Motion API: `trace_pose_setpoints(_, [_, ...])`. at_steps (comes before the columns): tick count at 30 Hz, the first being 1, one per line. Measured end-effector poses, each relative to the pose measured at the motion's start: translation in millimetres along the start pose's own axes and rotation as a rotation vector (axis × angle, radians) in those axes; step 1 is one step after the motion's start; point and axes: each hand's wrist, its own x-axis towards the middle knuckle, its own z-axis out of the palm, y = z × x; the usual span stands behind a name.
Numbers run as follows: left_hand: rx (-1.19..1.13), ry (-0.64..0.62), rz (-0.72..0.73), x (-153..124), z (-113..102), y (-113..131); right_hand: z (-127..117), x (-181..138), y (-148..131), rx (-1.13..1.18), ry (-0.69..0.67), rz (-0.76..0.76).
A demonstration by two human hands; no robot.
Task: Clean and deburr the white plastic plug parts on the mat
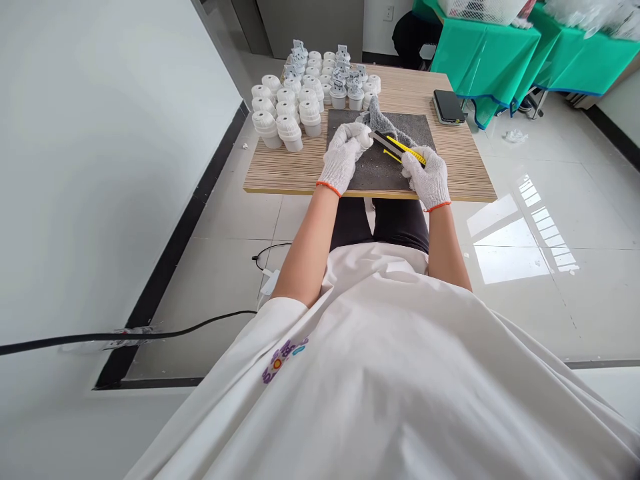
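Note:
My left hand [341, 159], in a white knitted glove with an orange cuff, is closed around a small white plastic part [367, 137]. Most of that part is hidden by the fingers. A yellow and black utility knife [397, 148] is gripped in my gloved right hand [429, 177]. Its blade end points left and reaches the white part; whether it touches cannot be told. Both hands are above a dark grey mat [373, 175] at the table's near side. Behind the knife, a grey cloth [381, 120] lies crumpled on the mat.
Several white ribbed plastic pieces [290, 131] stand in rows on the wooden table [280, 175], at the back left. A black box-like device [449, 107] lies at the right edge. Green-covered tables [485, 60] stand beyond. A black cable [200, 325] runs by the left wall.

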Motion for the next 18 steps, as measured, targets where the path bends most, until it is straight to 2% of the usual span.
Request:
trace_pose_setpoints(11, [0.019, -0.025, 0.021, 11, -5, -12, -2, -1, 0, 0.016, -0.009, -0.023])
trace_pose_setpoints(18, [-0.032, -0.003, -0.048, 18, -15, -10, -3, -2, 0, 0.017, -0.042, -0.028])
